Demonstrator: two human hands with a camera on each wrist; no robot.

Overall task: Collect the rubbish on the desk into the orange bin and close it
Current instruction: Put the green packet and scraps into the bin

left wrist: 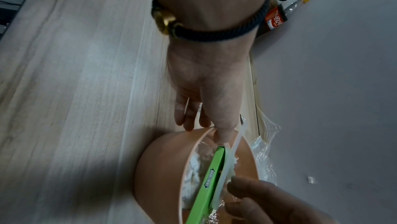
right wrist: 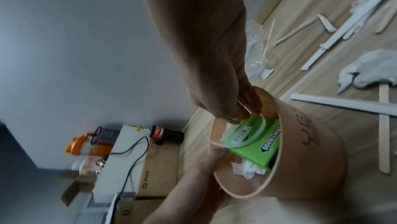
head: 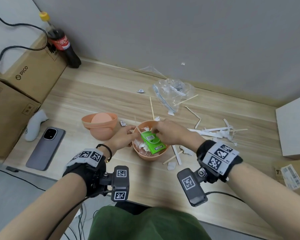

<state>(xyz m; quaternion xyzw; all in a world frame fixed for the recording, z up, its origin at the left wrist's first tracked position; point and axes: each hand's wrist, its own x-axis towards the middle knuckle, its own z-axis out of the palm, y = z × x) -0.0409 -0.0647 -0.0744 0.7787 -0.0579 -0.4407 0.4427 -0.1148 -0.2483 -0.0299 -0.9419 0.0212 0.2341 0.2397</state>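
Orange round plastic bin point(head: 150, 155) stands open on the light wooden desk point(head: 87, 94), near its front edge. Its domed orange lid point(head: 99, 124) lies upturned just beside it on the left. Inside the bin: a green cardboard gum box point(head: 152, 142) leaning tilted, with crumpled white paper point(head: 142, 145) beneath it. Left hand point(head: 122, 138) holds the bin's rim, thumb inside, fingers on the outer wall. Right hand point(head: 170, 131) is over the bin, fingertips point(right wrist: 234, 117) pinched on a thin white paper strip point(right wrist: 240, 142) draped across the gum box. Uncollected on the desk: a clear plastic zip bag point(head: 171, 93), white paper strips point(head: 213, 132), wooden sticks point(head: 152, 108), and a foil scrap point(head: 140, 91). A grey phone point(head: 46, 148) lies to the left.
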